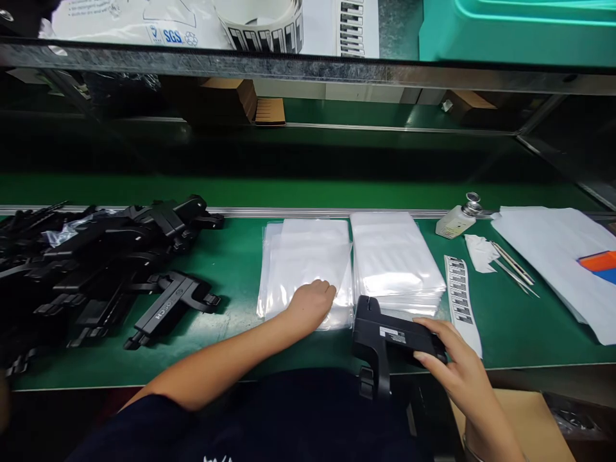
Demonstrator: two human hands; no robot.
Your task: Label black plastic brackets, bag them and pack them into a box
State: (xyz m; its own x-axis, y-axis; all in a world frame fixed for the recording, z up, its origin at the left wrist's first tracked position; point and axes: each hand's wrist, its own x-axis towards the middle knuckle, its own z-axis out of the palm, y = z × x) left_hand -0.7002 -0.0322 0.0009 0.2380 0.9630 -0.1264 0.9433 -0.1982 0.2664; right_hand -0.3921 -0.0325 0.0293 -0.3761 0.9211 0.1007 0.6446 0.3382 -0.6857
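My left hand [310, 307] rests over the left pile of clear plastic bags [308, 247], its fingers curled together on the top bag. A second, thicker pile of clear plastic bags [392, 256] lies right beside it. At the bench's front edge, my right hand [452, 359] grips one end of a black plastic bracket-like part [402, 333] with a small white label on it. A similar black part marked BOSCH [171, 308] lies to the left, in front of a heap of black parts [129, 250].
Right of the bags are a label strip [459, 295], a white bottle with a metal top [457, 219], a crumpled tissue [480, 252], thin sticks [514, 263] and white sheets [558, 256]. A metal shelf edge [308, 72] crosses above, with a teal bin [520, 32] on it.
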